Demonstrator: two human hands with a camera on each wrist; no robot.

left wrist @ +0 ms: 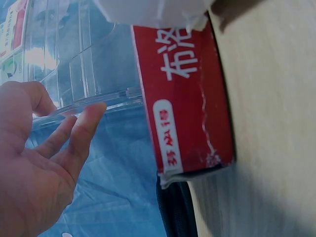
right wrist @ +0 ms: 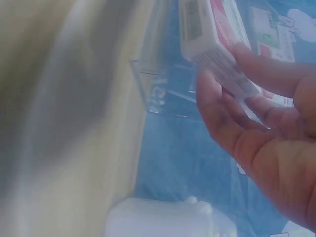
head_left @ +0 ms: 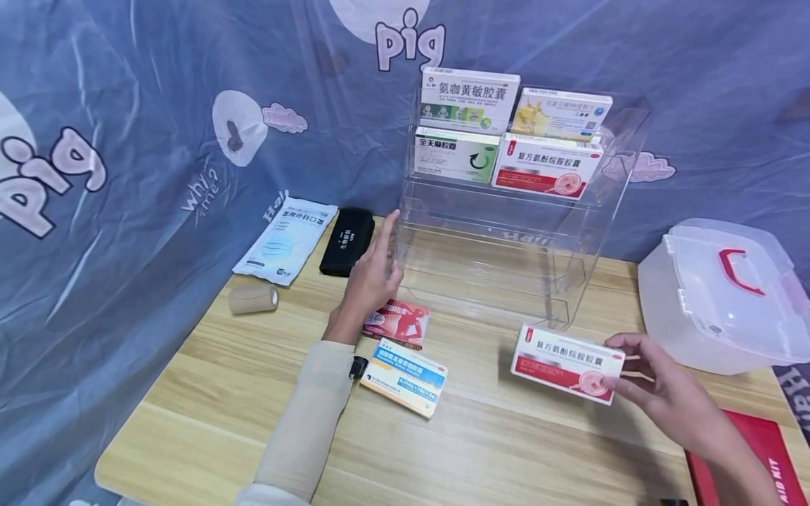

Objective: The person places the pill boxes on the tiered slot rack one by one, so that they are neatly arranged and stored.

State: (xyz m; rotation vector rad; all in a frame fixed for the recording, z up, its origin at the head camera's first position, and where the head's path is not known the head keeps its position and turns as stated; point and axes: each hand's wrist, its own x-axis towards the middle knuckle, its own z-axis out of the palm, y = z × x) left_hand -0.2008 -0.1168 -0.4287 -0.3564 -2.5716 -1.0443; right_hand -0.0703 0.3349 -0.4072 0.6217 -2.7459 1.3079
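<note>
My left hand (head_left: 373, 277) is at the left side of a clear display rack (head_left: 481, 306), thumb and fingers on either side of its edge in the left wrist view. My right hand (head_left: 664, 393) pinches the right end of a white and red medicine box (head_left: 557, 358), held in front of the rack's lower right. Four boxes stand in the upper tiers, among them a matching white and red one (head_left: 547, 165) at the right of the second row. Below my left hand lie a red box (head_left: 405, 325) and a blue, white and orange box (head_left: 405, 378).
At the left lie a mask packet (head_left: 287, 239), a black pouch (head_left: 346, 242) and a tan roll (head_left: 253, 299). On the right are a translucent case (head_left: 709, 316) with a red handle and a red first-aid item (head_left: 747, 457). Printed blue cloth hangs behind the table (head_left: 190, 422).
</note>
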